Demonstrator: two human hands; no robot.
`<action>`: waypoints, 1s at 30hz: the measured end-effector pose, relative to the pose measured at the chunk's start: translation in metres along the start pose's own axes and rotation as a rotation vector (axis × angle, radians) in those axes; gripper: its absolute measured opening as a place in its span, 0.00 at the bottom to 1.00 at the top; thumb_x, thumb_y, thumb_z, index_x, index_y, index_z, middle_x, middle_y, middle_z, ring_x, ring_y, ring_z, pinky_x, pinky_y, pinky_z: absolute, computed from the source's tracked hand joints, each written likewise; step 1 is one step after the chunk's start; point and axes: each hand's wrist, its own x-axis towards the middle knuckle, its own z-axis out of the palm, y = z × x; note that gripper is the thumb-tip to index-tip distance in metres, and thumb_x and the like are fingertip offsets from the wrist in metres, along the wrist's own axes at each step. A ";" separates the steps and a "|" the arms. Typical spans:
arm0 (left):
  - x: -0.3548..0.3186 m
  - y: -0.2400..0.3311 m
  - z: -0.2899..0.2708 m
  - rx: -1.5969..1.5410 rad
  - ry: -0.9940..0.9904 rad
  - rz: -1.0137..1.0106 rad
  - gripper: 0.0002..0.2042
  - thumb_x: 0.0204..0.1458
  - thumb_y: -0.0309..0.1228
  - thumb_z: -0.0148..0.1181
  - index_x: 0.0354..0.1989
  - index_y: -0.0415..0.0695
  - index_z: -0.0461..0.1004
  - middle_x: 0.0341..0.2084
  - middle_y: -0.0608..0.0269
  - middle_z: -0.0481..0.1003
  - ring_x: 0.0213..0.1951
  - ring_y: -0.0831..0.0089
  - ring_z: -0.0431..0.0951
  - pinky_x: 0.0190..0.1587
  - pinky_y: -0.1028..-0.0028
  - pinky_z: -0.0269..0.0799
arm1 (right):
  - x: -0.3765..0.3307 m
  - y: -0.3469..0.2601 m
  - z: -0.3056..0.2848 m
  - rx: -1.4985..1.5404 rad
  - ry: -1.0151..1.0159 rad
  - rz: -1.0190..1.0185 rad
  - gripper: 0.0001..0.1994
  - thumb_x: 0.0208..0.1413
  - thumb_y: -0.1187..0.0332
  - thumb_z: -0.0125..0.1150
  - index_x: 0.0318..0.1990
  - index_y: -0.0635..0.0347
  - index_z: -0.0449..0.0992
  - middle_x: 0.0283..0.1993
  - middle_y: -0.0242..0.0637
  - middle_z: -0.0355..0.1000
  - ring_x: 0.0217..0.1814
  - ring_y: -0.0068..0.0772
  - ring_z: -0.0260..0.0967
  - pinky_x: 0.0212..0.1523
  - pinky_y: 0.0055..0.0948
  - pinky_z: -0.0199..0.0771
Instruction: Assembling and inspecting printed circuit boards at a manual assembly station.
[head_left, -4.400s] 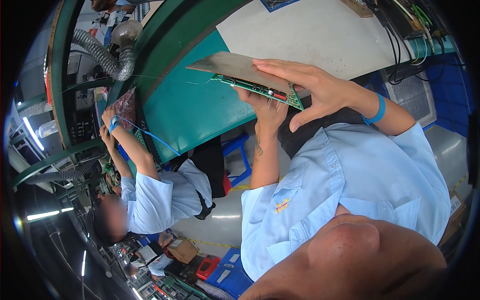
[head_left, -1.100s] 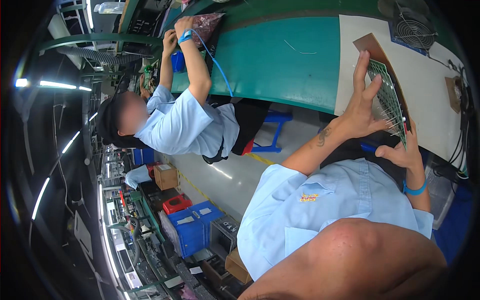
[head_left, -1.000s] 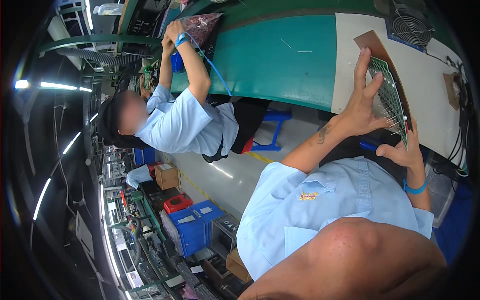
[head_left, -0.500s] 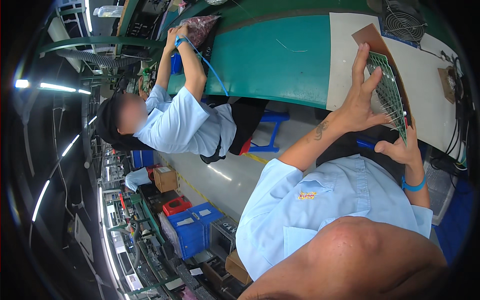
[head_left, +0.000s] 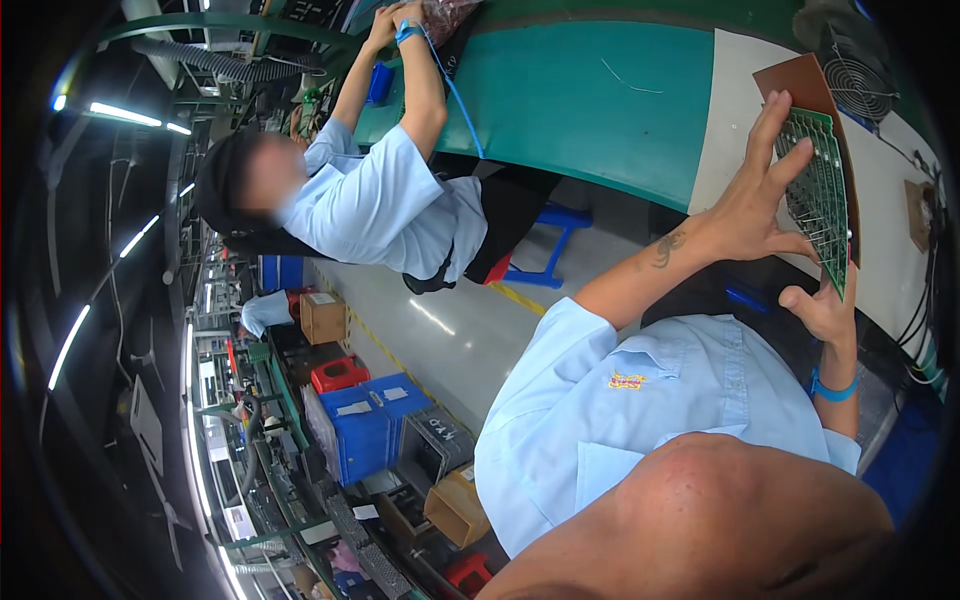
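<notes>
Two hands on one green circuit board (head_left: 828, 180), held up off the table (head_left: 580, 110), tilted steeply, brown sheet (head_left: 797, 82) right behind it; can't tell if board and sheet touch. Left hand (head_left: 750, 205) grips the board, fingers spread, thumb low. Right hand (head_left: 828, 310) sits at the bottom corner, thumb clear, fingers hidden, so can't tell if it's gripping. My read: hold by the edges, keep fingertips off the protruding leads (head_left: 806, 228), support that low corner, don't flex the board.
</notes>
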 end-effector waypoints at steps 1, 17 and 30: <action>-0.001 0.000 -0.001 0.008 0.004 -0.002 0.62 0.34 0.52 0.82 0.77 0.59 0.45 0.76 0.40 0.29 0.76 0.36 0.34 0.73 0.44 0.44 | 0.002 -0.002 0.001 0.010 -0.009 -0.004 0.39 0.42 0.57 0.83 0.60 0.67 0.73 0.58 0.47 0.74 0.54 0.44 0.73 0.57 0.40 0.71; 0.007 0.013 -0.005 0.006 -0.045 -0.085 0.65 0.28 0.50 0.84 0.78 0.58 0.47 0.77 0.41 0.30 0.76 0.37 0.35 0.73 0.43 0.43 | 0.004 -0.010 0.001 0.181 0.089 0.187 0.31 0.50 0.71 0.74 0.63 0.64 0.71 0.58 0.43 0.74 0.56 0.39 0.72 0.62 0.37 0.69; 0.016 0.018 -0.005 0.259 -0.126 -0.312 0.58 0.35 0.59 0.78 0.76 0.54 0.54 0.71 0.40 0.46 0.66 0.40 0.51 0.67 0.43 0.44 | 0.041 -0.014 0.009 0.577 0.128 0.086 0.26 0.54 0.76 0.67 0.62 0.65 0.71 0.58 0.40 0.76 0.55 0.31 0.73 0.60 0.29 0.70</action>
